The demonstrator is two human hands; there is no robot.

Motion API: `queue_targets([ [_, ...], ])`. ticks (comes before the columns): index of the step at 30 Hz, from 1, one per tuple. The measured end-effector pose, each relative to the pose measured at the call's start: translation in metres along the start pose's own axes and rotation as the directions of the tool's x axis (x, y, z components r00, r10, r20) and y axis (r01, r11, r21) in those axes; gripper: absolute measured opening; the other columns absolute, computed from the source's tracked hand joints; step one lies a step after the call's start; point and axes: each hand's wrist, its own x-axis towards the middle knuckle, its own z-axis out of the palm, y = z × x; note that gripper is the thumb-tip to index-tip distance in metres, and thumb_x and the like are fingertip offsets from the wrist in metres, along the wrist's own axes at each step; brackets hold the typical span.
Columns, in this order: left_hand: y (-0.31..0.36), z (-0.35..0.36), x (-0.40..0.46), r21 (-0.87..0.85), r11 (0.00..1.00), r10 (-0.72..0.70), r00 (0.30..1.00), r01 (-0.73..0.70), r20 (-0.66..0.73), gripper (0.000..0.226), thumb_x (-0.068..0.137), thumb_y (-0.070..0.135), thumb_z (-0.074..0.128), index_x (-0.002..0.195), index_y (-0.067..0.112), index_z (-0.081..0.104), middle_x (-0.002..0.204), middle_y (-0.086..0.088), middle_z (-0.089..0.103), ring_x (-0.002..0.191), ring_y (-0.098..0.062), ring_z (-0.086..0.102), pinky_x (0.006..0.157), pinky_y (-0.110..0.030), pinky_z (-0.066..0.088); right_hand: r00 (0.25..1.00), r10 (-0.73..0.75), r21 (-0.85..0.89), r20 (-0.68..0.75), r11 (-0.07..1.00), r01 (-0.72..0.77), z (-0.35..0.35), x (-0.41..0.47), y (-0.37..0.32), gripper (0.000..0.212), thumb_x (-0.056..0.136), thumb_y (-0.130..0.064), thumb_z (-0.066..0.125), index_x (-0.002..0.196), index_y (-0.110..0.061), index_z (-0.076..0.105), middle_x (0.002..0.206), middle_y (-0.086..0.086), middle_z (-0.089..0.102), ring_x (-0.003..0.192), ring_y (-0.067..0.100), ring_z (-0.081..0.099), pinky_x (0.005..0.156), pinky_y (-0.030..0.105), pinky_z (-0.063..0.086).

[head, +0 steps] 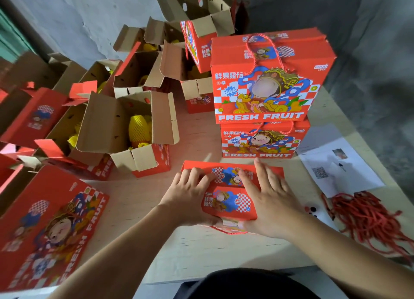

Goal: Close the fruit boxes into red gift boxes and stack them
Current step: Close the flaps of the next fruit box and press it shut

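Under both flat hands, L hand (pixel 190 193) & R hand (pixel 268 200): red gift box (pixel 228 200), lid flaps down.

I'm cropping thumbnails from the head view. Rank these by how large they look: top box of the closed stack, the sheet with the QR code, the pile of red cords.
1. Top box of the closed stack, clearly largest.
2. and 3. Sheet with the QR code and pile of red cords: look alike, not ranked.

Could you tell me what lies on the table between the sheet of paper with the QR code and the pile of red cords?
In the head view, only a few small dark and red pieces lie near that gap, too small to identify, between the paper and the red cords.
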Motion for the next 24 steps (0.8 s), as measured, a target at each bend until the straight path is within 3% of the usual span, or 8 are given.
queue_targets([
  [6,0.004,0.012,-0.015,-0.061,0.973,0.205,0.951,-0.225,-0.233,0.102,0.074,0.079,0.063,0.160,0.034,0.033,0.145,0.000,0.048,0.124,-0.026,0.050,0.105,-0.046,0.041,0.999,-0.030,0.092,0.040,0.995,0.026,0.003,-0.011,0.016,0.118,0.064,-0.095,0.027,0.149,-0.044,-0.037,0.147,-0.007,-0.060,0.148,0.017,-0.041,0.125,0.044,-0.008],
  [11,0.008,0.010,-0.010,-0.060,0.986,0.148,0.985,-0.153,-0.084,0.112,0.071,0.083,0.062,0.163,0.032,0.024,0.152,0.003,0.043,0.132,-0.025,0.044,0.115,-0.048,0.038,1.000,-0.015,0.038,-0.004,0.999,0.015,0.014,-0.013,0.014,0.126,0.064,-0.093,0.028,0.151,-0.032,-0.041,0.157,-0.004,-0.049,0.147,0.020,-0.044,0.118,0.038,-0.019],
  [14,0.012,0.010,-0.011,-0.077,0.990,0.107,0.990,-0.114,-0.091,0.114,0.070,0.089,0.059,0.162,0.032,0.023,0.150,0.003,0.042,0.135,-0.026,0.043,0.118,-0.050,0.036,1.000,-0.025,0.030,-0.014,0.999,0.026,0.016,-0.014,0.014,0.122,0.067,-0.094,0.022,0.154,-0.031,-0.035,0.160,-0.005,-0.045,0.150,0.019,-0.038,0.126,0.042,-0.012],
  [17,0.021,0.012,-0.016,-0.067,0.998,-0.009,0.992,0.000,-0.125,0.116,0.065,0.093,0.056,0.159,0.030,0.031,0.144,0.003,0.046,0.129,-0.026,0.045,0.114,-0.049,0.040,0.998,-0.049,0.178,-0.028,0.983,0.053,0.001,-0.013,0.017,0.111,0.075,-0.092,0.024,0.165,-0.029,0.007,0.173,-0.005,-0.009,0.158,0.023,-0.002,0.126,0.048,0.014],
  [19,0.024,0.013,-0.019,-0.068,0.997,-0.042,0.977,0.029,-0.207,0.111,0.058,0.089,0.064,0.149,0.028,0.044,0.132,0.002,0.051,0.114,-0.027,0.050,0.100,-0.048,0.047,0.976,-0.030,0.377,-0.217,0.920,0.112,-0.012,-0.003,0.026,0.076,0.091,-0.074,0.036,0.146,-0.026,0.057,0.157,-0.002,0.046,0.142,0.028,0.041,0.114,0.046,0.036],
  [20,0.024,0.015,-0.020,-0.069,0.998,-0.030,0.965,0.012,-0.259,0.106,0.056,0.086,0.068,0.142,0.027,0.049,0.128,0.002,0.053,0.109,-0.027,0.052,0.093,-0.048,0.049,0.956,-0.012,0.435,-0.293,0.889,0.145,-0.017,0.004,0.032,0.055,0.097,-0.060,0.047,0.135,-0.024,0.067,0.143,-0.003,0.059,0.133,0.027,0.052,0.110,0.045,0.041],
  [22,0.022,0.017,-0.023,-0.053,0.998,0.011,0.942,-0.030,-0.335,0.099,0.056,0.084,0.069,0.133,0.024,0.051,0.122,0.000,0.055,0.101,-0.029,0.054,0.085,-0.046,0.046,0.969,-0.036,0.394,-0.243,0.910,0.133,-0.029,0.020,0.044,0.039,0.101,-0.043,0.059,0.138,-0.031,0.064,0.142,-0.005,0.058,0.132,0.023,0.048,0.112,0.045,0.039],
  [24,0.022,0.018,-0.025,-0.036,0.998,0.030,0.929,-0.046,-0.370,0.096,0.060,0.086,0.064,0.130,0.022,0.053,0.118,-0.001,0.057,0.097,-0.029,0.054,0.082,-0.045,0.044,0.995,-0.103,0.235,-0.015,0.967,0.104,-0.039,0.037,0.052,0.049,0.100,-0.050,0.059,0.148,-0.046,0.050,0.153,-0.011,0.046,0.136,0.022,0.033,0.115,0.047,0.032],
])
